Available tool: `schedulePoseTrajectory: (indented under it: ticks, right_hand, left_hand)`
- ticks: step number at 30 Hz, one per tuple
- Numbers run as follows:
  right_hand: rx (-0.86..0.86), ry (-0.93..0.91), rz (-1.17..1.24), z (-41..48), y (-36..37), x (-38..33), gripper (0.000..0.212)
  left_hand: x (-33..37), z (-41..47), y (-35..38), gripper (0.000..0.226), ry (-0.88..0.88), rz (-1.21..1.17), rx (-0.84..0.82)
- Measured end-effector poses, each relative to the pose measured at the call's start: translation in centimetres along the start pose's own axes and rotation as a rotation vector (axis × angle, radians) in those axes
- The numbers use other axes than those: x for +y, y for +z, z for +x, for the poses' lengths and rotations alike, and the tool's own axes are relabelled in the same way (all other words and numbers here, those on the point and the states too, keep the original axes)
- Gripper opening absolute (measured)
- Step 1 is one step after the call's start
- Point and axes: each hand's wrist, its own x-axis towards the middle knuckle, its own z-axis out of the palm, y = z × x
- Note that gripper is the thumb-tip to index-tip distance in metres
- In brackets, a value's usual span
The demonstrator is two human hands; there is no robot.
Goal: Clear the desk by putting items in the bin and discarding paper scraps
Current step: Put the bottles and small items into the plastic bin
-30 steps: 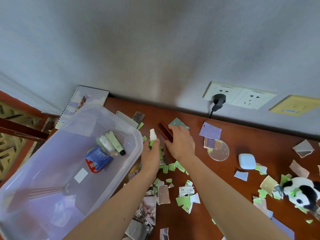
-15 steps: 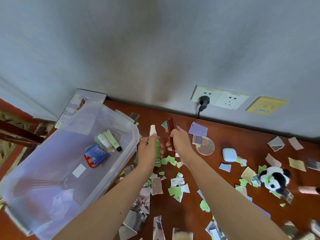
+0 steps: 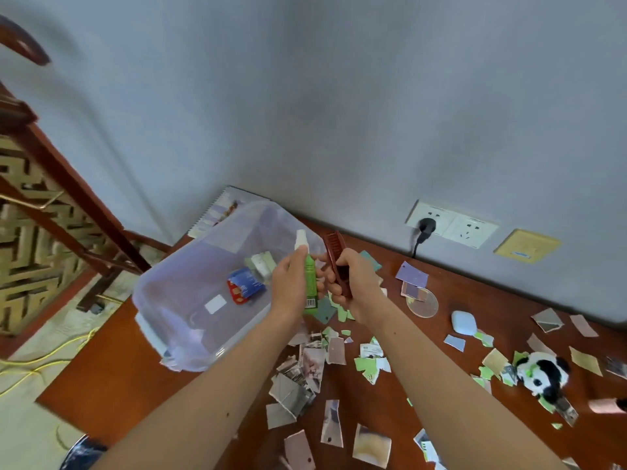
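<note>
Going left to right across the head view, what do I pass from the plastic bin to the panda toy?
clear plastic bin → green spray bottle → red comb → round clear disc → pale blue case → panda toy

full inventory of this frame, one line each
desk: 1, red-brown, below wall
storage bin: 1, clear plastic, desk left
tubes: 2, white and pale green, in bin
packet: 1, blue and red, in bin
spiral notebook: 1, pale, behind bin at wall
paper scraps: many, green, pink, purple, printed, scattered across desk
round disc: 1, clear, desk middle
small case: 1, pale blue, right of disc
panda plush: 1, black and white, desk far right
wall sockets: 2, white, left one holds black plug
wall plate: 1, yellow, right of sockets
spray bottle: 1, green, white cap, left grip
comb: 1, dark red, right grip
left grip: 1, holds spray bottle
right grip: 1, holds comb
</note>
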Motion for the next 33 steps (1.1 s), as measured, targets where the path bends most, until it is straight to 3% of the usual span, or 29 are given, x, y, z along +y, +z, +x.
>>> schedulePoseTrajectory:
  ticks: [6,17,25,31,33]
  right_hand:
    - [-0.064,0.047,-0.102,0.1,5.7,0.1,0.04]
    - [-0.115,0.261,-0.455,4.3,14.8,3.8,0.036]
    - [-0.169,0.284,-0.833,7.6,16.3,7.0,0.014]
    - [-0.177,0.322,-1.001,9.4,16.8,8.3,0.012]
    - [-0.189,0.322,-1.064,9.8,16.7,8.4,0.023]
  left_hand:
    - [1.7,0.4,-6.2,0.03,-0.039,-0.097,0.114]
    - [0.4,5.1,-14.7,0.038,-0.404,-0.158,0.181]
    - [-1.5,8.4,-16.2,0.033,-0.647,-0.113,0.21]
    - [-1.5,9.6,-15.4,0.039,-0.774,-0.13,0.247]
    - [-1.4,9.7,-15.3,0.036,-0.804,-0.131,0.254]
